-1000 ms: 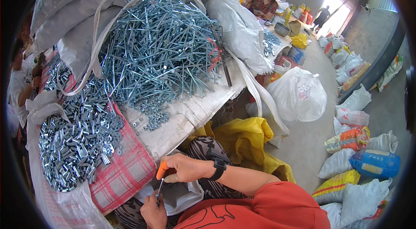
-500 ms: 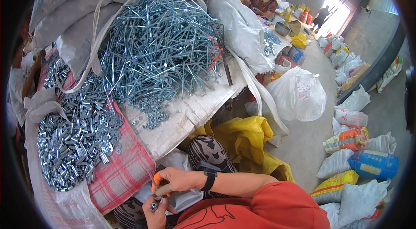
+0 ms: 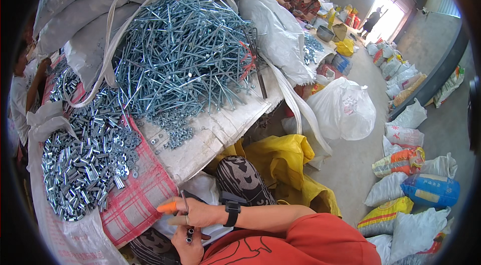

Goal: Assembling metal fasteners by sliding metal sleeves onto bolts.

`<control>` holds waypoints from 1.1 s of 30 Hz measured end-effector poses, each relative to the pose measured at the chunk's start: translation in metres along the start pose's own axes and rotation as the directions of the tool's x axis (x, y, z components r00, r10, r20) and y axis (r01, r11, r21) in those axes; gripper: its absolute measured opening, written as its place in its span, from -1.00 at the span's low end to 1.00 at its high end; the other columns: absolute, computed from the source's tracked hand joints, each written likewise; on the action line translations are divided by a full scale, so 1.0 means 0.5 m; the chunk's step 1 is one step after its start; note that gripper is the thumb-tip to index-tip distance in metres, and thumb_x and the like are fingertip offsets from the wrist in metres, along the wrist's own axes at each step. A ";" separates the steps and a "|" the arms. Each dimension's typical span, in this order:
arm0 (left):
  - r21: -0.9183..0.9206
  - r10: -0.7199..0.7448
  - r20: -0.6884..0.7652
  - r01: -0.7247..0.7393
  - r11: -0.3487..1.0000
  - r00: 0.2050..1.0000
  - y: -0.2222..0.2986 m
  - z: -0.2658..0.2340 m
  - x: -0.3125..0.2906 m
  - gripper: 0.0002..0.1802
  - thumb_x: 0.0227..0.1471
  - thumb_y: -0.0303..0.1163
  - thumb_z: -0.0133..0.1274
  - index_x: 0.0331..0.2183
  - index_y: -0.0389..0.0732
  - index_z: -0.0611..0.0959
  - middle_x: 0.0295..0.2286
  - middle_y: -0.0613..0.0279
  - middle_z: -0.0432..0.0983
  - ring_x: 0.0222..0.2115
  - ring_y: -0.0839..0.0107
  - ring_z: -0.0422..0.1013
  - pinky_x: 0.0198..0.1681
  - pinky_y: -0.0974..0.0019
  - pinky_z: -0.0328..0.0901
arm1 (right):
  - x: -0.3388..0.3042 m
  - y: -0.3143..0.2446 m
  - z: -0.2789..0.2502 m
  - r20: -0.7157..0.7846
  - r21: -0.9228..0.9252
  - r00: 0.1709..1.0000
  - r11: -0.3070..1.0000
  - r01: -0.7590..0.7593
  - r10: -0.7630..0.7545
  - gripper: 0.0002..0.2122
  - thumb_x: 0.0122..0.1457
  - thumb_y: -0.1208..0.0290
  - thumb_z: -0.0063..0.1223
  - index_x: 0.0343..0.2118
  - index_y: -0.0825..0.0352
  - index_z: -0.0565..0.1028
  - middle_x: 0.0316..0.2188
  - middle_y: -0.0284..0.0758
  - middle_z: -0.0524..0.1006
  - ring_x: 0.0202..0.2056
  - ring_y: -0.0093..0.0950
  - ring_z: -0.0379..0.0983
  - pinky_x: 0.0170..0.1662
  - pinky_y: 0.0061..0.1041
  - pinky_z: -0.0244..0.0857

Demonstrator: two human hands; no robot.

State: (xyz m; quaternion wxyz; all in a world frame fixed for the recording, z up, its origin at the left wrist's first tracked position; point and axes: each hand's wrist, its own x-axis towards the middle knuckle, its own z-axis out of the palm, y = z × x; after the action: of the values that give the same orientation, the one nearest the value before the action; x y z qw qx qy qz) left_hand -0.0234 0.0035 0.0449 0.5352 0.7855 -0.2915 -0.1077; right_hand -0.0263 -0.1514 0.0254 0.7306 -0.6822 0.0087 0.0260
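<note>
My right hand [image 3: 198, 213], with an orange finger cover and a black wrist strap, is closed round a slim metal bolt [image 3: 184, 202] that stands up between its fingers. Directly below it, my left hand [image 3: 188, 251] is curled round a few small metal sleeves [image 3: 189, 235], whose round open ends show. The two hands nearly touch, over my lap. Left of them spreads a heap of shiny metal sleeves [image 3: 80, 169], with flat washers [image 3: 131, 142] along its edge. Beyond lies a big pile of long bolts [image 3: 185, 54], and small nuts [image 3: 178, 134] sit at its near edge.
Red-checked cloth [image 3: 135, 200] and white sacking [image 3: 200, 137] cover the work surface. A yellow sack [image 3: 280, 159] hangs beside my knee, near a full white bag [image 3: 345, 109]. Filled sacks [image 3: 431, 190] line the right side. One person [image 3: 304, 2] sits at the back; another [image 3: 25, 89] is at far left.
My right hand has shifted slightly left, its orange-covered finger now stretched out leftward. The bolt stands more upright. My left hand has turned and sits a little lower right.
</note>
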 end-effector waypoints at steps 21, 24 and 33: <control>-0.383 -0.383 -0.190 0.291 0.877 0.904 -0.090 -0.059 0.028 -0.85 0.16 -0.44 0.00 -0.42 -0.31 0.48 -0.61 0.25 0.43 -0.66 0.45 0.45 -0.59 0.41 0.28 | -0.020 -0.023 -0.004 0.222 0.195 0.974 0.981 0.007 -0.051 -0.56 0.27 0.18 -0.04 0.14 0.30 0.36 0.07 -0.35 0.35 0.09 -0.53 0.23 0.16 -0.49 0.08; -0.758 -0.402 0.277 0.456 0.466 0.873 -0.072 -0.055 0.005 -0.83 0.19 -0.42 -0.02 -0.40 -0.32 0.47 -0.54 0.25 0.44 -0.65 0.40 0.49 -0.60 0.43 0.35 | -0.012 -0.015 -0.018 0.051 0.127 0.979 0.971 -0.203 0.198 -0.65 0.18 0.36 0.12 0.02 0.31 0.46 -0.01 -0.37 0.41 -0.05 -0.57 0.35 0.06 -0.53 0.20; -0.142 -0.164 0.066 0.172 0.975 0.984 -0.096 -0.008 0.001 -0.90 0.06 -0.52 0.06 -0.37 -0.38 0.52 -0.55 0.11 0.49 -0.60 0.33 0.51 -0.60 0.32 0.34 | 0.016 -0.032 -0.036 0.073 -0.506 0.997 0.862 0.006 0.036 -0.74 -0.01 0.30 0.30 -0.36 0.39 0.55 -0.42 -0.18 0.52 -0.41 -0.36 0.47 -0.30 -0.51 0.33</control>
State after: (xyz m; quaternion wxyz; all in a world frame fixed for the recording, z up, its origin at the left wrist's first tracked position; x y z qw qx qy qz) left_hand -0.0048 0.0188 0.0033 0.5728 0.7625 -0.2294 -0.1949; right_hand -0.0173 -0.1703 0.0398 0.5258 -0.8482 -0.0224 0.0601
